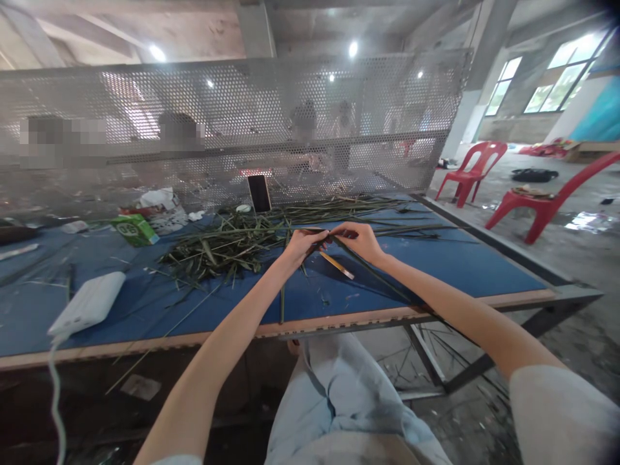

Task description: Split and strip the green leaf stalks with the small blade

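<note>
My left hand (304, 241) and my right hand (357, 239) meet above the middle of the blue tabletop, fingertips close together. Both are closed on long dark green leaf strips (382, 278), one of which trails down to the right beneath my right forearm. Exactly how the strips cross between my fingers is too small to tell. Under my hands lies a yellow cutter knife (338, 265). A tangled heap of green leaf strips (223, 248) is left of my left hand, and longer strips (349, 208) stretch along the table behind.
A white power bank (90, 303) with a cable lies at the left. A green box (135, 230) and a dark phone (259, 194) stand farther back. A perforated metal screen (232, 116) borders the far edge, with people beyond it. Red chairs (472, 171) are at the right.
</note>
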Demonstrator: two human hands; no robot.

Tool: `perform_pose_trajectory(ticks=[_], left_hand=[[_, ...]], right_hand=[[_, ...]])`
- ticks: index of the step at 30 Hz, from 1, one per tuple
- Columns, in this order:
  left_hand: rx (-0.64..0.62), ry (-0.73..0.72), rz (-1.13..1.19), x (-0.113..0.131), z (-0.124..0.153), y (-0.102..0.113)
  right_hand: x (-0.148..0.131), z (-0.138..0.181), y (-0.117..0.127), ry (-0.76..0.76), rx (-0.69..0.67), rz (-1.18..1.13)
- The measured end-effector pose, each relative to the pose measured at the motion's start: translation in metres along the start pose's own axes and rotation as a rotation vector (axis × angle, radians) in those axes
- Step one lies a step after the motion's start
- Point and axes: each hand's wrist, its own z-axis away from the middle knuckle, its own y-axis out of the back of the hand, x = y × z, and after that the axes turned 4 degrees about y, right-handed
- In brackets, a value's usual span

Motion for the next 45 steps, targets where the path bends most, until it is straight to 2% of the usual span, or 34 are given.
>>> perform_pose_trajectory(ticks=[6,11,17,21,25,29,36,39,41,45], left_hand=[[0.020,-0.064,0.036,-0.005,0.002,-0.006],[0.061,-0.093,0.058,-0.001,0.008,-0.014],[0.082,-0.114,0.030,0.004,0.013,-0.017],[0.083,-0.140,-0.027,0.002,0.011,-0.015],[0.051,-0.173,-0.118,-0.002,0.008,-0.011],[-0.013,-0.232,-0.200,-0.005,0.006,-0.007],[0.005,-0.226,-0.221,-0.004,0.006,-0.005],[0.050,-0.218,-0.270,-0.004,0.005,-0.007],[0.071,-0.226,-0.292,-0.006,0.005,-0.009],[0.028,-0.242,-0.287,-0.008,0.005,-0.009]], right_hand=[[0.010,-0.001,-0.005,-0.015,0.046,-0.166],[0.004,-0.001,-0.005,0.009,0.074,-0.100],[0.008,-0.004,-0.012,-0.058,0.179,-0.202],[0.013,-0.006,-0.012,-0.187,0.143,-0.300],[0.011,-0.006,-0.008,-0.231,0.135,-0.297],[0.009,-0.007,-0.005,-0.240,0.110,-0.261],[0.011,-0.009,0.000,-0.217,0.015,-0.233],[0.012,-0.011,0.002,-0.195,-0.013,-0.248],[0.014,-0.012,0.003,-0.187,0.025,-0.252],[0.017,-0.014,0.005,-0.182,0.151,-0.264]])
